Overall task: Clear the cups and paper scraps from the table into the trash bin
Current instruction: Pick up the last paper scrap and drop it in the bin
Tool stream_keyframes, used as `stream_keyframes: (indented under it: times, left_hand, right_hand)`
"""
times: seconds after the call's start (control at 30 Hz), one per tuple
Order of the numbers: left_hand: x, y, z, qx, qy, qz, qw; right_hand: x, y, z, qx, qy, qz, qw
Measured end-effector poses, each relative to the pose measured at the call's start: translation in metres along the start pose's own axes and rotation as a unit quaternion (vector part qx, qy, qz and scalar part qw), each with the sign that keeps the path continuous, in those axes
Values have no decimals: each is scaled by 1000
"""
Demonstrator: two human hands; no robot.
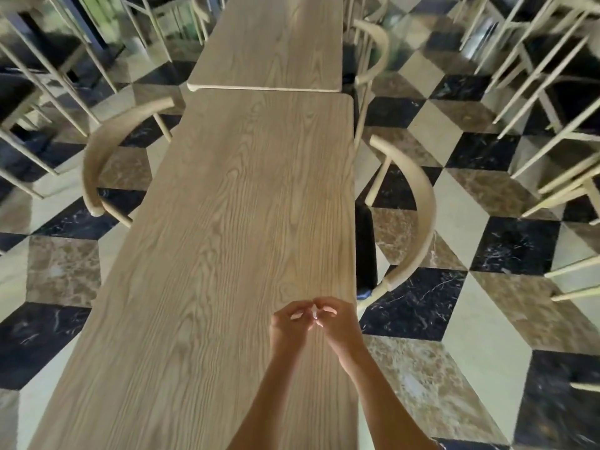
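— Checkered marble floor [506, 251], pale wooden table [233, 222], curved-back chairs [418, 203] tucked in either side. See any cups or a bin?

— None from the head view; the tabletop looks bare. Both hands meet above its near right edge.

— Holding what?

— Left hand [287, 323] and right hand [337, 323] are curled, fingertips pressed together, pinching a tiny white paper scrap [314, 311] between them, probably gathering it for the bin.
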State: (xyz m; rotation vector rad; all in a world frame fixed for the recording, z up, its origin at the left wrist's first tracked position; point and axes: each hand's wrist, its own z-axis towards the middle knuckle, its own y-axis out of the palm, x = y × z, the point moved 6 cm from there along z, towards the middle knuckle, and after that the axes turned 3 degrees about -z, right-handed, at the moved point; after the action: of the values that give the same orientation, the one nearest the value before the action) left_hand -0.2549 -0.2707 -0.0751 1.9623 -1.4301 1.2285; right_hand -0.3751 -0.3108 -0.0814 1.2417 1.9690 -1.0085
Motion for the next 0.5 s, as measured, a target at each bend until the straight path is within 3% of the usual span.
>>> stream_keyframes:
  times: [0.27, 0.5]
  left_hand:
    - [50, 52, -57, -110, 124, 58, 984]
    - [56, 150, -166, -254, 190, 94, 944]
  right_hand:
    - [-19, -81, -70, 134, -46, 48, 989]
    - [28, -194, -176, 277, -63, 71, 956]
